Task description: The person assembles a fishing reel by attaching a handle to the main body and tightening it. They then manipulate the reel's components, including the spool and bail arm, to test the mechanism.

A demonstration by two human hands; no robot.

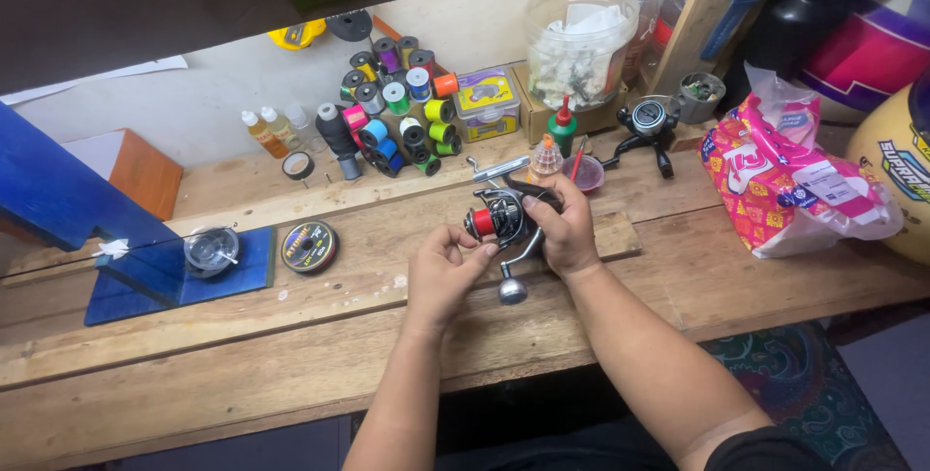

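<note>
Black spinning reel with a red spool, in our two hands.
Our right hand grips its body; our left hand pinches the spool, above the wooden desk.

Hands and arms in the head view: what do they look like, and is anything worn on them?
Both forearms are bare from wrist to near the elbow. The left hand and right hand wear no gloves, and no rings, watch or bracelets show. A dark, black-looking sleeve edge appears at the right upper arm. No markings are visible.

Both hands on black fishing reel with red spool — right hand grips body, left hand at spool, above wooden worktop.
</note>
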